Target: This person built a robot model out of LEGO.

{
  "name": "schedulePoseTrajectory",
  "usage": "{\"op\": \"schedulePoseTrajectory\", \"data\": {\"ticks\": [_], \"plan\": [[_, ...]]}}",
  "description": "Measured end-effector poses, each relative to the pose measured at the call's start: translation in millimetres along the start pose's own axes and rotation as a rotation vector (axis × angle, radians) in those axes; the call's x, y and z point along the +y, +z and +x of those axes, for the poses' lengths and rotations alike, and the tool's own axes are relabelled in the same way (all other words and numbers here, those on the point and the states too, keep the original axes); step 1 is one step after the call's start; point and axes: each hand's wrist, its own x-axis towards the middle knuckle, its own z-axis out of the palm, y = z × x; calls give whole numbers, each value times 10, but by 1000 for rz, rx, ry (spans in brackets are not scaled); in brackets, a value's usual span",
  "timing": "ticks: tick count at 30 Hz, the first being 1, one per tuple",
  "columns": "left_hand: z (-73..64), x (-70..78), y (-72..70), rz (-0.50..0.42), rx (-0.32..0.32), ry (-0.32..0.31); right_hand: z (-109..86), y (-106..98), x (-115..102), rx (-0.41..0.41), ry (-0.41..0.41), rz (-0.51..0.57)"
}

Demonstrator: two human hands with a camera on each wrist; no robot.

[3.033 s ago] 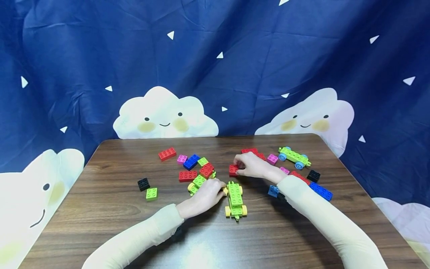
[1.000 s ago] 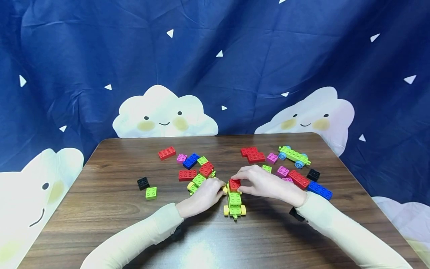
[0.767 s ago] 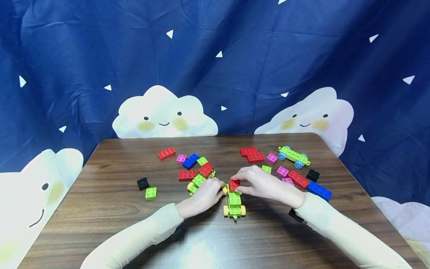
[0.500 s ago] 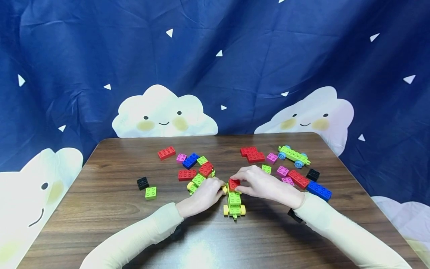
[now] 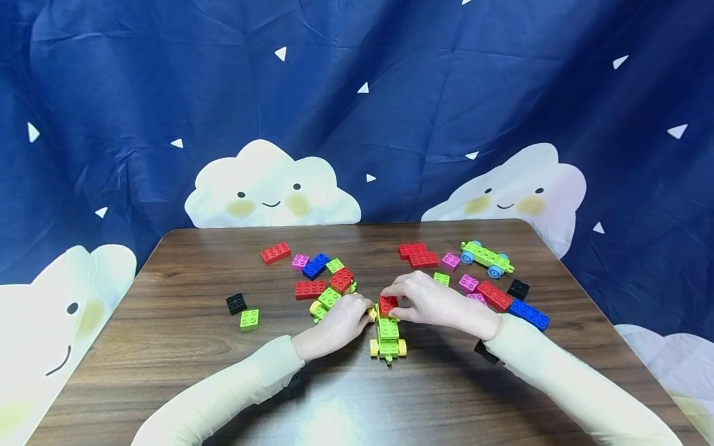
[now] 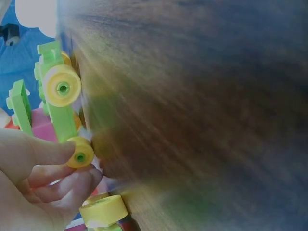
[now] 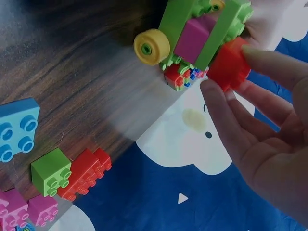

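A lime-green toy car base [image 5: 388, 349] with yellow wheels stands mid-table. A pink block [image 7: 192, 41] sits between it and a green brick [image 5: 388, 328] on top. My left hand [image 5: 339, 325] pinches one yellow wheel [image 6: 81, 153] between thumb and fingers. At the car's far end my right hand [image 5: 426, 299] holds a red brick [image 5: 387, 305], which touches the top green brick in the right wrist view; whether it is fully seated I cannot tell. Behind my left hand, partly hidden, is another yellow-wheeled car [image 5: 329, 298] bearing a red brick [image 5: 341, 280].
Red [image 5: 310, 289], blue [image 5: 316, 266], pink and green bricks lie left of centre, with a black brick [image 5: 237, 303] farther left. On the right are red bricks [image 5: 418, 255], pink bricks, a long blue brick [image 5: 528, 314] and a blue-wheeled green base [image 5: 487, 258]. A patterned curtain hangs behind.
Since three seconds ago my right hand has brought the red brick nearer, onto the car's far end. Over the last second both hands have stayed nearly still.
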Motion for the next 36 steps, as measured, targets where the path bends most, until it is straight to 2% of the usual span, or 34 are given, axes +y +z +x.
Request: {"op": "schedulePoseTrajectory", "data": {"ticks": [3,9,12,16,20,30,36], "plan": [[2,-2,3,2,1,-2,24,-13,20,-28,10,46],[-3,-4,11,-7,-3,-9,50,-10,6,-67,2,45],[-6,-7,16,-2,6,-3,59,-13,-13,-86,6,14],[-9,-7,19,4,12,4,82,-14,-51,-100,-35,-68],[-8,-1,16,10,15,4,104,-26,-85,-102,-77,-101],[-4,5,20,9,27,8,45,-26,-36,-81,-54,-41],[-6,6,15,12,23,1,51,-12,9,-76,-87,-10]]}}
